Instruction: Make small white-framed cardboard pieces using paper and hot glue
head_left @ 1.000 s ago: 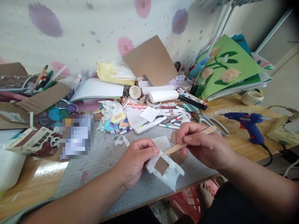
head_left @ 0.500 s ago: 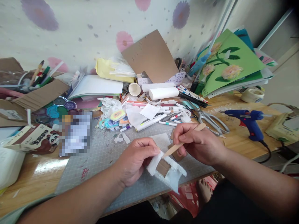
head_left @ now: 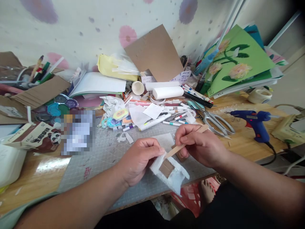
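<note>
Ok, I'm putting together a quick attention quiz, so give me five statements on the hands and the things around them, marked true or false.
1. The right hand holds a flat wooden stick. True.
2. The blue glue gun rests on the wooden tabletop. True.
3. The left hand is empty. False: it grips a white-covered craft piece.
4. The panda-printed carton is left of the cutting mat. True.
5. The green sheet is blank. False: it bears flowers.

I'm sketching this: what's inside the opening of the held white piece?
Inside the white piece's opening, brown cardboard shows. Whatever lies behind it is covered; the left hand hides part of the piece's edge.
</note>
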`<state>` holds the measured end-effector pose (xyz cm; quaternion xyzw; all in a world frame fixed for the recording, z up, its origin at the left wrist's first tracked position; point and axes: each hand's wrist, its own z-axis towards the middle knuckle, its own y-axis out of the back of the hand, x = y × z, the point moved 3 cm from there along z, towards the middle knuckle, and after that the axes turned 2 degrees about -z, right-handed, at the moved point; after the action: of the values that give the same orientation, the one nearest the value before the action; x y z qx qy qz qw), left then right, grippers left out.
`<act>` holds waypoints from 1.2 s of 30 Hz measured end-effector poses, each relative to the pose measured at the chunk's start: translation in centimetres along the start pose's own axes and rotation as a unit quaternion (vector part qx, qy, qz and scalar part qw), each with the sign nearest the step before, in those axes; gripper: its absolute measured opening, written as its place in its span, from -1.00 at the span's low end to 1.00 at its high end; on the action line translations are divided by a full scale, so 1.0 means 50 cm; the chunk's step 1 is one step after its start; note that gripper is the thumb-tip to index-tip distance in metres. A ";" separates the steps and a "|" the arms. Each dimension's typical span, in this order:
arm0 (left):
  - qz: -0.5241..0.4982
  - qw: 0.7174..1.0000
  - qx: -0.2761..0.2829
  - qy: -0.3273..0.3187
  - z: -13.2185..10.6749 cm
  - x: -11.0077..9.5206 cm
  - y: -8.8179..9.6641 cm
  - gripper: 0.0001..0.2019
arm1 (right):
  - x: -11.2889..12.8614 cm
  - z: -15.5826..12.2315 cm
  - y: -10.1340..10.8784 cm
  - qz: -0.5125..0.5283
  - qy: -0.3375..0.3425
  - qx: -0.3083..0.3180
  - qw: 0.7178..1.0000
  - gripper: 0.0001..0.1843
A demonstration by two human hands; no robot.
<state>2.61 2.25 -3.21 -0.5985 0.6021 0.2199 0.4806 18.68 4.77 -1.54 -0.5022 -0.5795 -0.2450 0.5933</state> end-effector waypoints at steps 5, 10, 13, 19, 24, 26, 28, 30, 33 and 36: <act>-0.007 1.000 0.000 0.000 0.002 0.001 0.000 -0.77 | 0.008 -0.003 0.004 -0.004 0.017 -0.011 1.000 -0.94; -0.006 1.000 -0.001 -0.003 0.001 -0.002 -0.001 -0.75 | 0.005 0.000 0.001 0.014 0.034 -0.010 0.999 -0.92; -0.009 1.000 -0.007 -0.006 0.001 -0.003 0.000 -0.75 | -0.005 0.003 0.003 0.003 0.014 -0.005 1.000 -0.94; -0.006 1.000 0.001 -0.016 0.004 -0.003 0.001 -0.75 | 0.002 -0.002 0.004 0.009 0.031 0.004 0.999 -0.93; 0.017 0.999 -0.024 -0.034 0.004 -0.007 0.003 -0.74 | 0.006 -0.007 0.002 -0.048 0.068 0.011 0.996 -0.94; 0.012 0.999 -0.023 -0.039 0.005 -0.008 0.002 -0.74 | 0.000 -0.007 0.007 -0.079 0.063 0.010 0.995 -0.93; 0.003 0.999 -0.023 -0.038 0.006 -0.006 0.002 -0.75 | -0.004 -0.006 0.013 -0.086 0.051 0.001 0.995 -0.93; -0.007 0.999 -0.024 -0.035 0.007 -0.005 0.002 -0.75 | -0.005 -0.007 0.016 -0.072 0.042 -0.009 0.996 -0.93; -0.014 0.999 -0.027 -0.036 0.008 -0.004 0.002 -0.74 | 0.001 -0.011 0.015 -0.043 0.038 -0.022 0.998 -0.94; -0.008 0.998 -0.032 -0.050 0.006 -0.006 0.001 -0.73 | 0.009 -0.017 0.008 -0.022 0.057 -0.030 0.998 -0.95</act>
<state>2.59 2.68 -3.09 -0.6065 0.5649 0.2647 0.4930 19.51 4.30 -1.11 -0.4915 -0.5481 -0.3038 0.6047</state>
